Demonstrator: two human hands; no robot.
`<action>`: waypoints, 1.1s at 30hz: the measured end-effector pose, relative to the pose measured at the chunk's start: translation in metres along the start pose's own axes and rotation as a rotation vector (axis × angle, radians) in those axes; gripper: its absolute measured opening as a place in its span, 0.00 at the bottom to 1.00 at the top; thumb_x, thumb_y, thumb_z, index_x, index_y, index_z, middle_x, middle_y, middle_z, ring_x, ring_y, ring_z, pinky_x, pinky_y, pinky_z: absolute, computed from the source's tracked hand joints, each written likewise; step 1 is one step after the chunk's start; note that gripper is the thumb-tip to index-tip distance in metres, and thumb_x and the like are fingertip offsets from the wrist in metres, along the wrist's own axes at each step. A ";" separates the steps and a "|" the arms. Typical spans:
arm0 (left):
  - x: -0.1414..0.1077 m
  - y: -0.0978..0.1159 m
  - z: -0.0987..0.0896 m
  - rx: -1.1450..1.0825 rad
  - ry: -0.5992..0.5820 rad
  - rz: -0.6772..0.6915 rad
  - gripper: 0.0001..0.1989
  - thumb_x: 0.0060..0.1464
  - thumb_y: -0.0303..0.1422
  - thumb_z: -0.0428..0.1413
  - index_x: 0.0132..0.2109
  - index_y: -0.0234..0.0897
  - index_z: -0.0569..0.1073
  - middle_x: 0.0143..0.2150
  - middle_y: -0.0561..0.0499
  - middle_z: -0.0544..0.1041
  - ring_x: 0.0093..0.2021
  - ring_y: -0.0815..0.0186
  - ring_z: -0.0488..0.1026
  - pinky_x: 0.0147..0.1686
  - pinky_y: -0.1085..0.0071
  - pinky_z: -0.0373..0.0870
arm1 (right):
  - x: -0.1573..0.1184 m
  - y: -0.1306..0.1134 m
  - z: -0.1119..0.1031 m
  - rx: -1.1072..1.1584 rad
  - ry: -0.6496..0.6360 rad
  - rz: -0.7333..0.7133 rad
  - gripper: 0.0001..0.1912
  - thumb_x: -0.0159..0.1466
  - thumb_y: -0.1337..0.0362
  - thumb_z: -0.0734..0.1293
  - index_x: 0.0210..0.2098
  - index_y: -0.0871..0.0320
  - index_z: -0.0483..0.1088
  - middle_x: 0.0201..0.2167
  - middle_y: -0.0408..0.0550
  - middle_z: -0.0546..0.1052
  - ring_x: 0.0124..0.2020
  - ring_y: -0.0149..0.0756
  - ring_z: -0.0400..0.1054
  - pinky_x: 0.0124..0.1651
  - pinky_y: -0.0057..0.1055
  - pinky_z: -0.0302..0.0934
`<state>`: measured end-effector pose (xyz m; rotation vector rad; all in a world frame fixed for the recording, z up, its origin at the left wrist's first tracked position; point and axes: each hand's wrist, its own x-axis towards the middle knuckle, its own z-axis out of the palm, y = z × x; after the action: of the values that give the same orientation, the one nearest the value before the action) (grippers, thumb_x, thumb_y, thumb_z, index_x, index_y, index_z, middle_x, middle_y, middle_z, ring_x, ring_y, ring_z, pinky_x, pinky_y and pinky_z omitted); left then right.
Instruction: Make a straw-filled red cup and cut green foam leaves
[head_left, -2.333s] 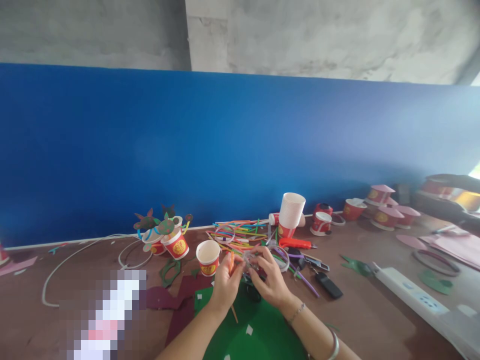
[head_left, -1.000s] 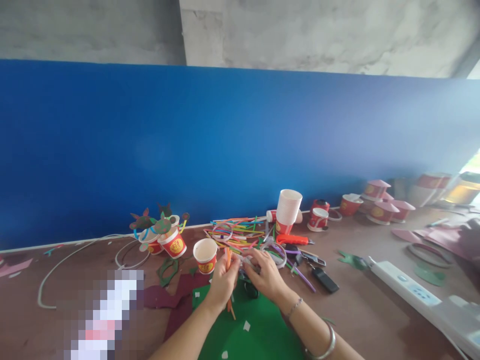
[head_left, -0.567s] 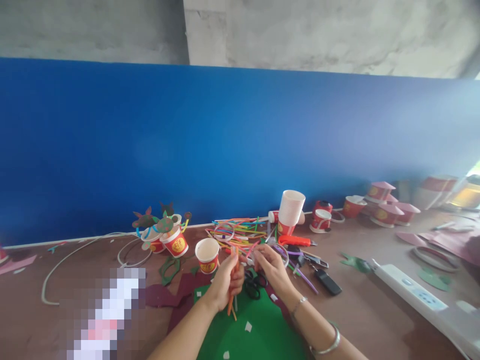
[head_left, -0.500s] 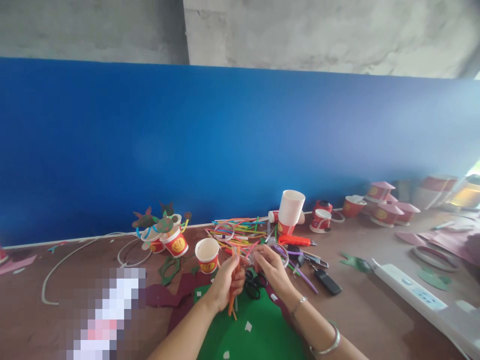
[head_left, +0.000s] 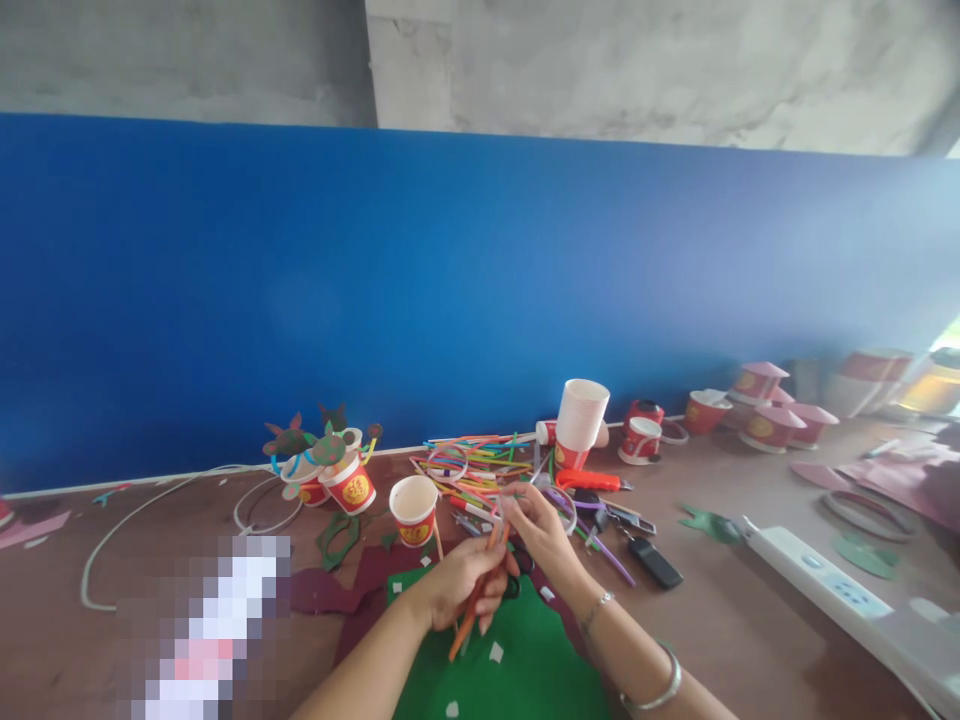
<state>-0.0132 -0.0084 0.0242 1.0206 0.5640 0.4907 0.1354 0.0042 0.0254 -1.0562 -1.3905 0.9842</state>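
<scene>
My left hand is closed round a few orange straws, which slant from lower left to upper right. At their upper ends, the thumb and fingers of my right hand are pinched together; a small pale bit shows there, too small to name. Beneath both hands lies a green sheet with white paper scraps on it. Black-handled scissors are mostly hidden behind the hands. Just beyond my left hand stands a red and white paper cup.
Loose coloured straws are heaped behind the hands. Stacked paper cups, an orange cutter and a black key fob lie to the right, with a power strip farther over. Decorated cups stand left.
The orange straws have tilted from nearly upright to a slant, tops to the right. My left hand has shifted slightly right and down, and my right fingers now meet the straw tops.
</scene>
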 end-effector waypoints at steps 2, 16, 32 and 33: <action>-0.002 0.000 0.001 0.002 -0.045 -0.012 0.15 0.54 0.45 0.49 0.36 0.36 0.66 0.19 0.60 0.57 0.13 0.77 0.50 0.12 0.79 0.53 | -0.001 0.000 0.001 -0.006 -0.037 0.020 0.18 0.59 0.50 0.62 0.38 0.58 0.64 0.17 0.37 0.65 0.17 0.26 0.57 0.19 0.23 0.50; -0.007 0.004 -0.001 -0.028 -0.119 -0.064 0.16 0.56 0.44 0.47 0.37 0.35 0.67 0.19 0.61 0.53 0.14 0.77 0.43 0.11 0.78 0.42 | -0.001 -0.004 -0.002 -0.079 -0.086 0.028 0.16 0.58 0.53 0.64 0.38 0.58 0.64 0.17 0.39 0.70 0.18 0.28 0.62 0.22 0.24 0.53; 0.002 0.006 -0.007 -0.073 0.144 0.028 0.19 0.49 0.50 0.52 0.31 0.38 0.60 0.17 0.63 0.51 0.14 0.79 0.41 0.13 0.78 0.33 | 0.005 -0.004 -0.010 0.070 0.028 0.026 0.15 0.58 0.53 0.65 0.30 0.60 0.66 0.11 0.36 0.61 0.15 0.24 0.52 0.19 0.23 0.47; 0.004 0.005 -0.008 -0.083 0.169 0.048 0.20 0.49 0.50 0.52 0.31 0.38 0.59 0.17 0.63 0.52 0.14 0.80 0.41 0.13 0.78 0.33 | 0.006 -0.006 -0.011 0.058 0.007 0.034 0.15 0.57 0.53 0.65 0.29 0.60 0.66 0.11 0.36 0.61 0.14 0.23 0.51 0.19 0.23 0.46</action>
<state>-0.0160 0.0013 0.0245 0.9205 0.6648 0.6415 0.1457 0.0090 0.0334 -1.0422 -1.3347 1.0382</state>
